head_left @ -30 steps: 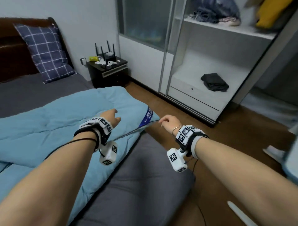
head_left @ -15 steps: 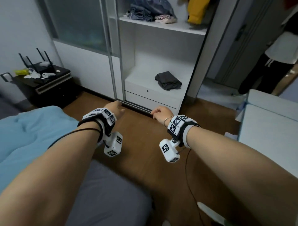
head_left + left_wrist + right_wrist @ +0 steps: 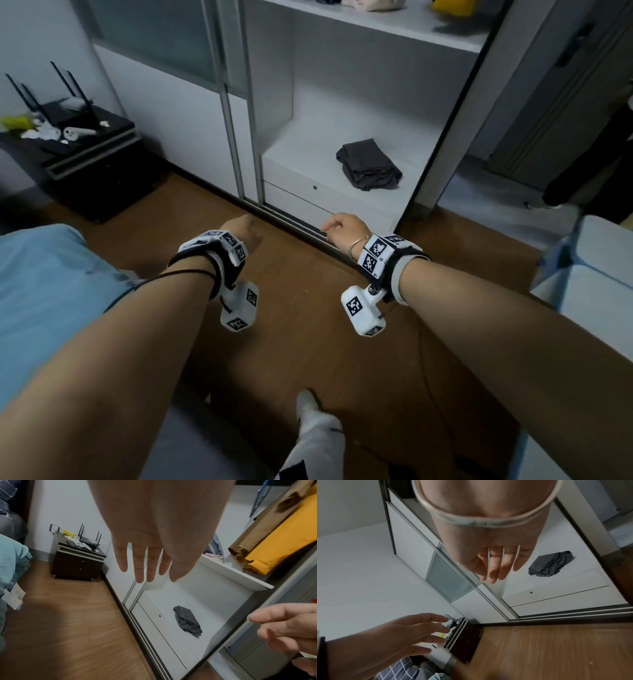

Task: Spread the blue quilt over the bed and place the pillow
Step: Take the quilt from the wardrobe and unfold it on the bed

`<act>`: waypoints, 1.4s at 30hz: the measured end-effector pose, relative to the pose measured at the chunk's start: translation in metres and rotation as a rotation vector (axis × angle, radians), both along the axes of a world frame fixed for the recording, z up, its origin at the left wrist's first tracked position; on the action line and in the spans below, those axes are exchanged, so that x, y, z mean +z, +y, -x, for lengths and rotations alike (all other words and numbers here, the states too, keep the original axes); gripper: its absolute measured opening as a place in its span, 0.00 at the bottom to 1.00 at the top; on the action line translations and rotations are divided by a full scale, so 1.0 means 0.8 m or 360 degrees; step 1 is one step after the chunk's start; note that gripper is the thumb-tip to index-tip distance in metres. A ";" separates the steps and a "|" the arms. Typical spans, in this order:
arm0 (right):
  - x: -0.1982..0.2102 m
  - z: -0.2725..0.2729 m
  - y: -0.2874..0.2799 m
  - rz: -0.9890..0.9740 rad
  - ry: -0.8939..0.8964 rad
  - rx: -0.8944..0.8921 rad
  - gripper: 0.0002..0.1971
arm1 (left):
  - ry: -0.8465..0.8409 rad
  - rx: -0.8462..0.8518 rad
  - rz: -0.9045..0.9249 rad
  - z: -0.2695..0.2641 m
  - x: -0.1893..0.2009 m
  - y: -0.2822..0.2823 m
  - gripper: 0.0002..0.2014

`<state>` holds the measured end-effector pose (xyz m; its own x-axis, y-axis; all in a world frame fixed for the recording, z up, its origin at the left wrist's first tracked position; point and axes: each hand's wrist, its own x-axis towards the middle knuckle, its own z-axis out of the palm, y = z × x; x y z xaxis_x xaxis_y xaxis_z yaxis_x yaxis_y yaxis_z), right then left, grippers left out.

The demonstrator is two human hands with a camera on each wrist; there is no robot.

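Since a second ago both hands have swung off the bed to hover over brown wood flooring [image 3: 281, 287]. Left hand [image 3: 150, 536] and right hand [image 3: 493, 555] hold nothing, fingers loosely extended. Light blue quilt [image 3: 44, 294] lies at the left; the navy checked pillow [image 3: 399, 669] beyond. Farther off, a white wardrobe [image 3: 342, 113] holds folded grey cloth [image 3: 370, 164].

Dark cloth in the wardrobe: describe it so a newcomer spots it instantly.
Look at the open white wardrobe across the wooden floor from the bed. On its low shelf, above the drawer front, lies a crumpled dark grey garment. It is the only thing on that shelf; the yellow and tan clothes are higher up.
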<state>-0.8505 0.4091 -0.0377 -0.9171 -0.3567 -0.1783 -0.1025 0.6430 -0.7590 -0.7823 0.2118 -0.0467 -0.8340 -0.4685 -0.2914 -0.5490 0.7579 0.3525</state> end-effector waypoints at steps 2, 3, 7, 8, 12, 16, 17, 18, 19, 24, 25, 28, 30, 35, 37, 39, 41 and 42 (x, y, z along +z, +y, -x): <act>-0.005 0.042 -0.031 -0.0007 -0.0005 0.0056 0.15 | -0.0022 0.0066 -0.0013 0.033 -0.005 -0.030 0.23; -0.005 0.065 -0.051 -0.0018 -0.0002 0.0097 0.15 | -0.0018 0.0112 -0.0023 0.051 -0.008 -0.049 0.22; -0.006 0.151 -0.155 -0.0036 -0.0010 0.0286 0.14 | -0.0005 0.0274 -0.0025 0.116 -0.007 -0.139 0.21; -0.006 0.167 -0.184 -0.0037 -0.0009 0.0348 0.15 | 0.0000 0.0322 -0.0029 0.127 -0.007 -0.163 0.21; -0.007 0.213 -0.299 -0.0070 -0.0011 0.0545 0.13 | -0.0008 0.0558 -0.0013 0.144 -0.004 -0.256 0.22; -0.017 0.227 -0.429 -0.0130 0.0012 0.0878 0.13 | -0.0054 0.0884 -0.0058 0.106 -0.017 -0.356 0.22; -0.019 0.229 -0.444 -0.0121 0.0018 0.0926 0.13 | -0.0047 0.0927 -0.0069 0.096 -0.023 -0.368 0.22; -0.022 0.225 -0.485 -0.0103 0.0016 0.1046 0.13 | -0.0060 0.1051 -0.0062 0.073 -0.030 -0.394 0.21; -0.028 0.222 -0.521 -0.0095 0.0012 0.1151 0.13 | -0.0070 0.1165 -0.0056 0.051 -0.039 -0.414 0.21; -0.050 0.180 -0.687 -0.0139 0.0082 0.1674 0.15 | -0.0104 0.1896 -0.0124 -0.057 -0.076 -0.479 0.25; -0.053 0.169 -0.715 -0.0141 0.0100 0.1784 0.15 | -0.0103 0.2037 -0.0132 -0.075 -0.079 -0.482 0.25; -0.067 0.125 -0.791 -0.0187 0.0140 0.2149 0.14 | -0.0058 0.2429 -0.0145 -0.123 -0.088 -0.477 0.25; -0.081 0.085 -0.830 -0.0244 0.0157 0.2407 0.14 | -0.0014 0.2683 -0.0164 -0.153 -0.098 -0.459 0.25; -0.123 -0.039 -0.866 -0.0338 0.0234 0.3046 0.18 | -0.0004 0.3320 -0.0309 -0.223 -0.143 -0.379 0.28; -0.145 -0.085 -0.868 -0.0358 0.0400 0.3276 0.21 | -0.0010 0.3532 -0.0363 -0.243 -0.166 -0.350 0.29; -0.168 -0.123 -0.869 -0.0416 0.0586 0.3472 0.25 | 0.0008 0.3708 -0.0421 -0.257 -0.191 -0.332 0.30; -0.196 -0.152 -0.872 -0.0489 0.0723 0.3621 0.30 | 0.0095 0.3868 -0.0524 -0.265 -0.214 -0.325 0.32; -0.210 -0.163 -0.874 -0.0524 0.0768 0.3683 0.32 | 0.0153 0.3930 -0.0572 -0.265 -0.226 -0.324 0.33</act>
